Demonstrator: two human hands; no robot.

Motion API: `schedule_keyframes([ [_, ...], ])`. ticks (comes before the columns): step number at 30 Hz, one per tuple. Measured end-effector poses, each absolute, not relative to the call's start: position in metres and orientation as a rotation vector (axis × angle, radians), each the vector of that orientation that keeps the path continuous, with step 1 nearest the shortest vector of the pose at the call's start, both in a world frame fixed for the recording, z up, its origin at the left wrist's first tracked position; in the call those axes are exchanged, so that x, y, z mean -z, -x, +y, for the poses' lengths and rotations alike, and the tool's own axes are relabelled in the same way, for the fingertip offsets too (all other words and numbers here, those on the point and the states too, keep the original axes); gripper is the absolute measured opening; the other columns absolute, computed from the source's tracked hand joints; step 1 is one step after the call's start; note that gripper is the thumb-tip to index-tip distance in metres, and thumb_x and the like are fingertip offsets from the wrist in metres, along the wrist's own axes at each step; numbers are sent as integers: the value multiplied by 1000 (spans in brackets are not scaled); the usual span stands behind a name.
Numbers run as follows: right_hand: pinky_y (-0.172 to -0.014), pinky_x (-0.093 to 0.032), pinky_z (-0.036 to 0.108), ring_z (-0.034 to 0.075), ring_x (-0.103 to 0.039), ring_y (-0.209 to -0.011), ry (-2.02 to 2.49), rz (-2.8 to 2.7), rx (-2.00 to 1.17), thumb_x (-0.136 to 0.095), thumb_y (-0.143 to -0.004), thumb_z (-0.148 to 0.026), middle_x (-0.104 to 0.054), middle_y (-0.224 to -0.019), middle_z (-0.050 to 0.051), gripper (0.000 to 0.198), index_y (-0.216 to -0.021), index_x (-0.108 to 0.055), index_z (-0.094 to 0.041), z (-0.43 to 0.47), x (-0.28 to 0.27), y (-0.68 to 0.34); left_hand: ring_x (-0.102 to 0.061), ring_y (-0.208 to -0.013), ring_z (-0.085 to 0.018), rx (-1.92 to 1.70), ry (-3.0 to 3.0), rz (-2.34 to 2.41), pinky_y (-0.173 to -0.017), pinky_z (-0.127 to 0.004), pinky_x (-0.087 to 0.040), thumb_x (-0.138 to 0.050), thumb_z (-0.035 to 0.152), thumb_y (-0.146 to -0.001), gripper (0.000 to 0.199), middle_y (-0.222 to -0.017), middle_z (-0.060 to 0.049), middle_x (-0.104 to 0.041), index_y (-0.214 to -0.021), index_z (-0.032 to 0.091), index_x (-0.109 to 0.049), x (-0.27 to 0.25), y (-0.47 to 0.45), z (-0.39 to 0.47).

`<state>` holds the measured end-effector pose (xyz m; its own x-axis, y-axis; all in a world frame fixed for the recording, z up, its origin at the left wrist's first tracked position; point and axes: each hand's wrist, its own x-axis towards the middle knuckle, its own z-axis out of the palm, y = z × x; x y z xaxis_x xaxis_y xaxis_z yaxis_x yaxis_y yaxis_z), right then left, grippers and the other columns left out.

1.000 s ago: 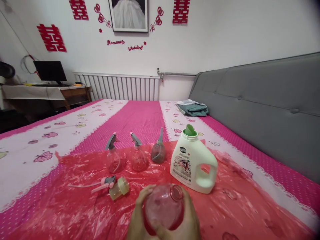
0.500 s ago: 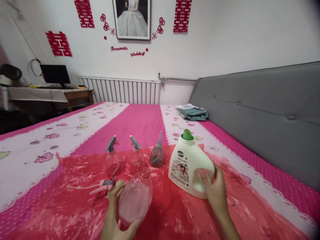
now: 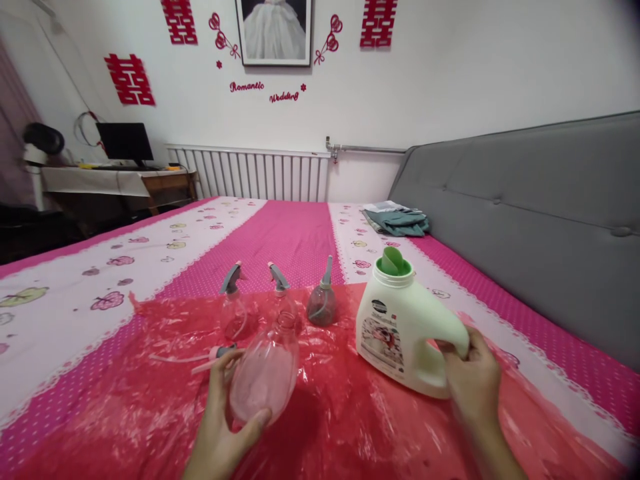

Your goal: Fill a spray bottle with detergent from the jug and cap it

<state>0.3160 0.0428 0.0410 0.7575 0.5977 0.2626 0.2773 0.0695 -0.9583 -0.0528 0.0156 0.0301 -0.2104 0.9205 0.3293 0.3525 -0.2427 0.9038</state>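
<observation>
My left hand (image 3: 233,407) is closed around a clear pinkish bottle (image 3: 265,373), tilted, its neck uncapped. My right hand (image 3: 473,373) grips the handle of a pale detergent jug (image 3: 400,330). That jug has a green spout (image 3: 393,262) and no cap on it. A loose spray head (image 3: 220,353) with a thin tube lies just behind my left hand. Beyond the bottle stand a clear spray bottle (image 3: 235,313), another spray bottle (image 3: 281,300) partly hidden by the held one, and a smaller grey spray bottle (image 3: 321,303).
Red plastic sheeting (image 3: 330,427) covers the near part of the pink patterned bed (image 3: 300,233). Folded clothes (image 3: 397,221) lie by the grey headboard (image 3: 540,200) at right. A desk with a monitor (image 3: 125,142) stands at far left.
My right hand has wrapped more fully round the jug's handle, and the jug appears larger and nearer. The held bottle has shifted slightly toward me. The view has swung slightly left.
</observation>
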Motion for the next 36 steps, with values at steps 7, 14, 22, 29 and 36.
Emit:
schedule_keyframes([
  [7, -65, -52, 31, 26, -69, -78, 1639, -799, -376, -71, -53, -46, -77, -85, 3, 49, -95, -76, -21, 4, -69, -313, -63, -122, -40, -1429, -1593, 1415, -104, -54, -53, -79, 63, -75, 76, -132, -10, -60, -136, 30, -47, -54, 63, 34],
  [14, -63, -56, 32, 28, -73, -79, 1744, -897, -435, -66, -52, -48, -80, -86, 3, 47, -89, -79, -24, -12, -53, -320, -71, -103, -35, -1466, -1548, 1333, -82, -41, -62, -84, 70, -67, 83, -120, -6, -64, -132, 33, -49, -93, 68, 39],
  [22, -62, -58, 33, 30, -75, -79, 1737, -935, -408, -67, -52, -49, -81, -84, 4, 47, -89, -81, -24, -2, -57, -316, -77, -95, -35, -1330, -1796, 1210, -66, -33, -63, -88, 62, -64, 81, -130, -10, -69, -133, 32, -58, -141, 87, 67],
  [29, -69, -61, 32, 31, -77, -86, 1623, -1070, -482, -69, -55, -44, -83, -94, 5, 41, -88, -83, -25, 11, -63, -318, -74, -118, -40, -1222, -2057, 1183, -87, -39, -66, -85, 57, -71, 77, -135, -11, -72, -140, 32, -60, -147, 90, 83],
  [36, -64, -62, 30, 30, -78, -83, 1593, -1167, -457, -68, -61, -39, -84, -94, 4, 37, -92, -84, -26, 16, -66, -312, -70, -128, -40, -1138, -2232, 1152, -97, -44, -64, -83, 54, -75, 75, -142, -10, -70, -143, 34, -60, -168, 93, 88],
])
